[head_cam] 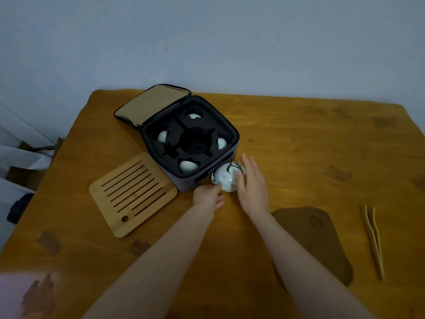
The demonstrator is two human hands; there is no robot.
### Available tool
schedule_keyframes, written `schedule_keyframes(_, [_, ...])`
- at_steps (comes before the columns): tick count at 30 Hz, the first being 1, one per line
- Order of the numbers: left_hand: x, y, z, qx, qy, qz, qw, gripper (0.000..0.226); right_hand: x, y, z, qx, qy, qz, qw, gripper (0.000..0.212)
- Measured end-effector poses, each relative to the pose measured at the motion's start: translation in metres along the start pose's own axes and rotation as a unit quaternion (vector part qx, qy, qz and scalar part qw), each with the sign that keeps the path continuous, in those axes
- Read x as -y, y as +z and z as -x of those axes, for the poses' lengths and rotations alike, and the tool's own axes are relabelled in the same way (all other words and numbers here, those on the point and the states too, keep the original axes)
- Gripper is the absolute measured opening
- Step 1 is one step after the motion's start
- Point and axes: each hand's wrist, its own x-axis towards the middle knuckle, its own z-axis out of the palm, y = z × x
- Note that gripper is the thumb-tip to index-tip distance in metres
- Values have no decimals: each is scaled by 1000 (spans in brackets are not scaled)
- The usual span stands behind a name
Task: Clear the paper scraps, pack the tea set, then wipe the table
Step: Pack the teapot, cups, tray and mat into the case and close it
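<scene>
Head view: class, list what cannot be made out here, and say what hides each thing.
All in the head view:
1. Teapot: near side covered by the left hand and right hand; spout and handle unseen.
2. Left fingers: pinching or just touching, too dim to tell.
3. Case, centre slot: its bottom lost in shadow.
4. Pink blur, bottom-left corner: out of focus, cut by the edge.

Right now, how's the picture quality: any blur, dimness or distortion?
Head view: dim, so the case's black foam loses detail; the white teapot stands out; the table edges bow from the wide lens; a pink blur fogs the lower-left corner.
</scene>
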Motion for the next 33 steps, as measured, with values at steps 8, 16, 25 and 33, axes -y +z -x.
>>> schedule_keyframes(8, [-3, 10, -2, -7, -60, 137, 989, 30, 7, -3, -42, 84, 223, -287, 928, 46])
schedule_keyframes(16, [7, 12, 9, -28, -2, 81, 996, 20, 8, -2, -28, 64, 229, -314, 919, 26])
schedule_keyframes(25, [-9, 6, 53, -27, 146, -16, 989, 11, 36, -45, -8, 1, 195, -408, 892, 17])
schedule_keyframes(33, [-84, -28, 49, -61, 179, -24, 982, 6, 100, -57, -59, 82, 109, -366, 920, 19])
